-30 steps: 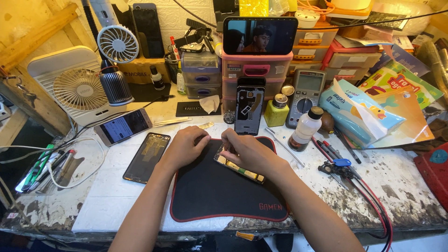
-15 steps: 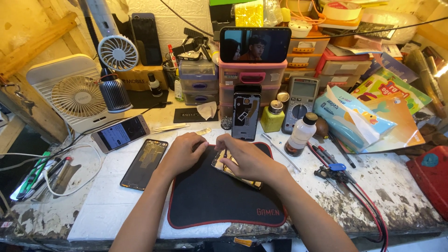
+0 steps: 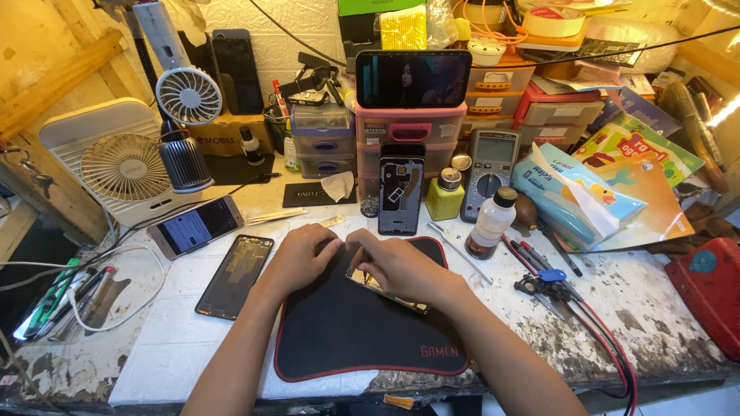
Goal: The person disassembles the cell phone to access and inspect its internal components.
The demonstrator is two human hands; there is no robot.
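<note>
Both my hands rest on a black mat with a red rim [image 3: 339, 339] at the bench front. My right hand [image 3: 397, 266] lies over a thin gold-edged phone part [image 3: 385, 291] and holds it near its upper end. My left hand [image 3: 302, 254] sits just to its left, fingertips meeting the right hand's at the mat's far edge; what they pinch there is hidden. An opened phone body [image 3: 233, 276] lies left of the mat.
A phone frame [image 3: 401, 189] stands against pink drawers [image 3: 408, 131] behind the mat. A lit phone [image 3: 196, 226], two white fans [image 3: 123, 166], a multimeter [image 3: 492, 163], bottles [image 3: 488, 223], a tissue pack [image 3: 574, 196], red and black probes [image 3: 555, 281] and cables [image 3: 69, 296] crowd the bench.
My hands stay on the mat with only small finger shifts. The view has tilted down a little, so the bench items sit lower in frame.
</note>
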